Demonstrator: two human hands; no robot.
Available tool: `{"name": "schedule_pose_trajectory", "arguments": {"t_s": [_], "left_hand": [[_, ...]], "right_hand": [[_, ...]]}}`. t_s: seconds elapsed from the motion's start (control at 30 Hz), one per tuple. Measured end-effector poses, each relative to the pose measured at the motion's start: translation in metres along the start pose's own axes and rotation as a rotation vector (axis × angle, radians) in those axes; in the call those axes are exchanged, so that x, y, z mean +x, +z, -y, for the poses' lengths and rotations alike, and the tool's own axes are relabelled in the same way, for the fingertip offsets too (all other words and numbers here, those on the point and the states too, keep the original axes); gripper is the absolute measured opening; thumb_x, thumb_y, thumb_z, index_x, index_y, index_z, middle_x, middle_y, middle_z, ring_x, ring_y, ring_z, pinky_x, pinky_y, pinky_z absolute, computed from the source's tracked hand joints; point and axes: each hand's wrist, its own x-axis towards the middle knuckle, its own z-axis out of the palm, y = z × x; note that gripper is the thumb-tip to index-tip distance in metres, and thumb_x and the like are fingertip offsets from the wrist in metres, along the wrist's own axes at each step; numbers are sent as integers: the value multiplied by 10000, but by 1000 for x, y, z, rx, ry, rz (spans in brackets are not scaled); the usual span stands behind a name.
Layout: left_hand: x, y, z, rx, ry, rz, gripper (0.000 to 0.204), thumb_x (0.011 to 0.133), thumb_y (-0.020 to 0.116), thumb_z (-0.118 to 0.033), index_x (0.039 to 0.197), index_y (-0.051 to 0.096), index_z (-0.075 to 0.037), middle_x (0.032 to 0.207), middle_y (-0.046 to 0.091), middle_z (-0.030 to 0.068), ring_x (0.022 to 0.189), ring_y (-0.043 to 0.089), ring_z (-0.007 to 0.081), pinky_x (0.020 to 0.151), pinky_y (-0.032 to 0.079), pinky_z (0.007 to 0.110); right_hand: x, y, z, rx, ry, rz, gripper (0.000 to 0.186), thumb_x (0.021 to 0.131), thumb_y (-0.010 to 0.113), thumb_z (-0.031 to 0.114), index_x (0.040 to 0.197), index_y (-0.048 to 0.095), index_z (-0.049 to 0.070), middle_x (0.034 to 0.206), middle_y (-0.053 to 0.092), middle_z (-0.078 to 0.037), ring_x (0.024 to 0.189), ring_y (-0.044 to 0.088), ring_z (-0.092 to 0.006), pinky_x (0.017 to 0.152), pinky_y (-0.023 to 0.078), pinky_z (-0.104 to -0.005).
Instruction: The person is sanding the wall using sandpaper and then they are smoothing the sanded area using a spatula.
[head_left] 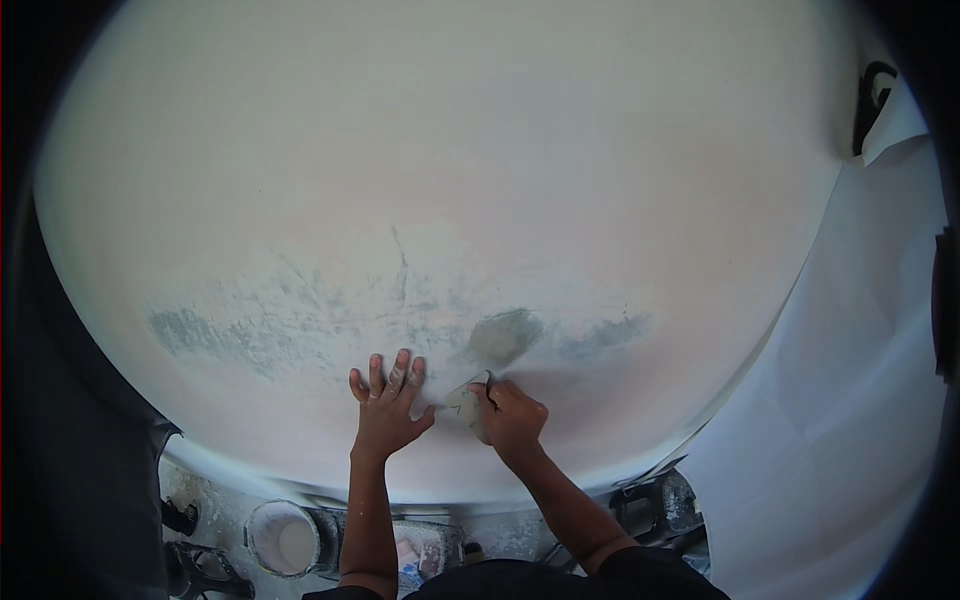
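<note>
A large, curved pale panel (pixel 600 160) fills most of the head view, with streaky grey scuffs across its lower part and a darker grey patch (pixel 505 335). My left hand (pixel 388 410) rests open on the panel left of that patch, fingers spread and dusted with pale powder or paste. My right hand (pixel 512 418) grips a thin, pale grey piece (pixel 462 400), perhaps abrasive paper or a flexible pad, against the panel just below the patch.
A round bucket (pixel 282 535) and dark stool-like objects (pixel 205 572) stand on the dusty floor (pixel 200 485) below the panel's near edge. White sheeting (pixel 790 420) hangs along the right side; dark sheeting (pixel 100 470) lies to the left.
</note>
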Motion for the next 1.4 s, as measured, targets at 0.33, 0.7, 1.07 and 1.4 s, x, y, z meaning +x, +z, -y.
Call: {"name": "schedule_pose_trajectory", "arguments": {"t_s": [0.33, 0.7, 1.07, 1.4], "left_hand": [[-1, 0, 3, 22, 8, 3, 825, 721, 715, -462, 1447, 447, -176, 1611, 201, 57, 1497, -17, 346, 1140, -101, 571], [-4, -2, 2, 11, -2, 5, 815, 724, 712, -474, 1440, 460, -176, 1617, 185, 61, 1498, -27, 341, 1138, -103, 560], [-3, -1, 3, 8, -7, 28, 847, 727, 724, -479, 1461, 431, -175, 1622, 163, 67, 1499, -56, 339, 1133, -120, 566], [-5, 1, 5, 8, -2, 11, 863, 720, 729, -480, 1465, 421, -171, 1632, 116, 61, 1498, -64, 337, 1135, -121, 562]], "right_hand": [[6, -4, -2, 14, 26, -25, 343, 726, 835, 182, 589, 542, 66, 586, 578, -77, 448, 531, -230, 437, 412, -314], [-33, 4, -16, 1, 134, 60, 368, 735, 831, 255, 591, 545, 73, 590, 587, -71, 469, 547, -229, 473, 429, -323], [-20, -39, -35, 775, 778, 172, 337, 921, 678, 234, 678, 533, 52, 557, 515, -13, 486, 414, -48, 474, 352, -247], [-21, -49, -64, 2358, 827, 605, 215, 977, 525, 276, 950, 478, 68, 700, 499, -14, 456, 471, -99, 522, 381, -261]]}}
